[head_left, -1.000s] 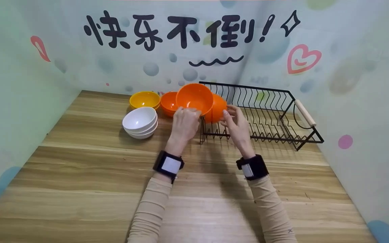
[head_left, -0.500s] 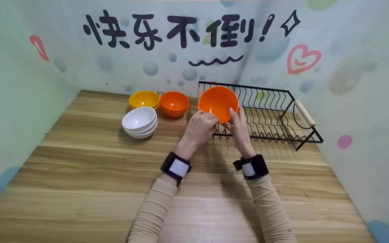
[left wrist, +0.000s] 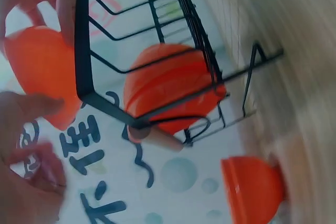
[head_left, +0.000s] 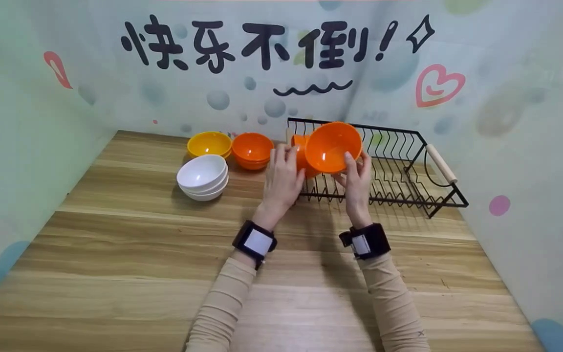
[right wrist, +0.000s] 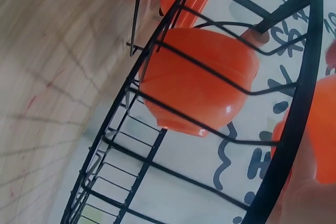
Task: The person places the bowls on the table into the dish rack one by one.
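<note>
My right hand (head_left: 357,188) holds an orange bowl (head_left: 334,146) above the black wire dish rack (head_left: 394,193), thumb inside its rim and fingers behind. The bowl's opening is tilted toward the head camera. Left of it, my left hand (head_left: 281,183) has its fingers extended. In the left wrist view its thumb overlaps the held bowl (left wrist: 44,72); whether it touches cannot be told. Another orange bowl (head_left: 301,156) stands on its side at the rack's left end, partly hidden by my left hand and the held bowl. The right wrist view shows this racked bowl (right wrist: 199,80) through the wires.
Left of the rack sit stacked orange bowls (head_left: 252,149), yellow bowls (head_left: 209,144) and white bowls (head_left: 202,176). The rack has a wooden handle (head_left: 441,164) at its right end. A printed backdrop (head_left: 242,105) rises behind the wooden table (head_left: 130,220).
The orange bowl came from the left in my left hand, was taken by my right hand, then moved slightly right. My left hand has let go of its rim and its fingers have straightened.
</note>
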`<state>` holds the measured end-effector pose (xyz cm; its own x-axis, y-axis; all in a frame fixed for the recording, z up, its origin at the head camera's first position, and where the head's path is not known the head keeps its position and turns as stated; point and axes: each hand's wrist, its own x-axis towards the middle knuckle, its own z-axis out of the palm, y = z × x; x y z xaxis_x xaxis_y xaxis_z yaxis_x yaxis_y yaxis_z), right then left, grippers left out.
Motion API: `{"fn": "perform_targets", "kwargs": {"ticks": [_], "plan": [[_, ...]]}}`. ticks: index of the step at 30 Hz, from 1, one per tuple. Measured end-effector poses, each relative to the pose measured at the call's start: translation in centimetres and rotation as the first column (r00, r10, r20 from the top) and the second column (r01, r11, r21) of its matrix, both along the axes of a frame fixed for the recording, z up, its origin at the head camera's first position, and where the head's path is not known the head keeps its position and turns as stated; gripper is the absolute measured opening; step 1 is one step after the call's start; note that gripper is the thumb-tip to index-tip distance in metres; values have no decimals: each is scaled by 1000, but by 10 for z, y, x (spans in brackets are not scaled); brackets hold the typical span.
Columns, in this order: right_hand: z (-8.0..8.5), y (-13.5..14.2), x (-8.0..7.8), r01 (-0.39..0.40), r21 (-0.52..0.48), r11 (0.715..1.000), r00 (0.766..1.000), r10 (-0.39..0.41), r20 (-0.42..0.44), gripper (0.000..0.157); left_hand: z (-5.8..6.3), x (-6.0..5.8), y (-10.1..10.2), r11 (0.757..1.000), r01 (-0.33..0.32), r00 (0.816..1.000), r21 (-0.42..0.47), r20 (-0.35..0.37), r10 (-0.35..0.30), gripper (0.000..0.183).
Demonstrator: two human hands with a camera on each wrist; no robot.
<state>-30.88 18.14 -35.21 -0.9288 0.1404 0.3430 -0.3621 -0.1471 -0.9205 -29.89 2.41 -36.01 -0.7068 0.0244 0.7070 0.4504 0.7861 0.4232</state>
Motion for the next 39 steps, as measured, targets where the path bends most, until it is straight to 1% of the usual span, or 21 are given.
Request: {"fn": "perform_targets", "kwargs": {"ticks": [1, 2, 4, 7, 9, 10, 12, 14, 16, 19, 22, 24, 26, 28, 30, 33, 35, 36, 39], "plan": [[1, 1, 0, 11, -13, 1000, 1000, -11, 4, 51, -1, -1, -1, 999, -21, 997, 44, 69, 18, 50], [2, 1, 1, 21, -26, 999, 1000, -21, 6, 51, -2, -1, -1, 995, -37, 991, 87, 134, 25, 51], [4, 2, 3, 36, -35, 999, 999, -36, 5, 51, -5, -2, -2, 987, -56, 969, 150, 248, 17, 53], [10, 2, 9, 62, -33, 997, 998, -62, 7, 53, -7, -3, -2, 980, -47, 935, 193, 353, -24, 49], [14, 1, 13, 81, -29, 996, 997, -81, -2, 54, -9, -4, -2, 979, -29, 922, 204, 383, -53, 41], [16, 1, 14, 90, -27, 996, 996, -90, -6, 54, -10, -5, -2, 979, -22, 921, 204, 385, -60, 37], [16, 1, 14, 113, -14, 993, 993, -113, -19, 54, -12, -6, -1, 979, -18, 924, 201, 377, -61, 30], [15, 2, 13, 139, 2, 990, 990, -139, -23, 55, -15, -8, 0, 980, -20, 933, 199, 355, -53, 26], [12, 5, 9, 166, 24, 986, 986, -166, -24, 55, -18, -10, 1, 978, -29, 942, 207, 334, -42, 26], [6, 11, 0, 192, 35, 981, 981, -191, -21, 57, -22, -13, 3, 975, -26, 952, 222, 304, -44, 31], [2, 17, -8, 214, 36, 976, 977, -213, -24, 58, -24, -14, 5, 977, -18, 963, 213, 267, -40, 32], [1, 20, -11, 252, 68, 965, 968, -251, -20, 58, -25, -13, 6, 979, -11, 969, 203, 245, -40, 31], [0, 24, -14, 301, 139, 944, 953, -301, -19, 59, -25, -13, 6, 980, -8, 971, 201, 237, -40, 28], [2, 27, -17, 344, 247, 906, 937, -350, -19, 61, -25, -12, 7, 979, -12, 971, 204, 237, -38, 28], [6, 29, -20, 368, 370, 853, 922, -386, -26, 62, -25, -12, 7, 978, -18, 970, 208, 240, -33, 29], [13, 29, -27, 373, 531, 761, 907, -419, -37, 63, -25, -12, 7, 977, -22, 968, 214, 250, -33, 32], [17, 29, -33, 361, 609, 706, 903, -428, -40, 63, -25, -13, 7, 976, -20, 964, 218, 262, -39, 32], [20, 28, -35, 349, 638, 687, 905, -424, -39, 63, -24, -13, 7, 975, -19, 962, 221, 269, -42, 32], [24, 26, -42, 303, 701, 646, 918, -395, -33, 63, -24, -14, 7, 973, -17, 955, 231, 293, -52, 32]]}}
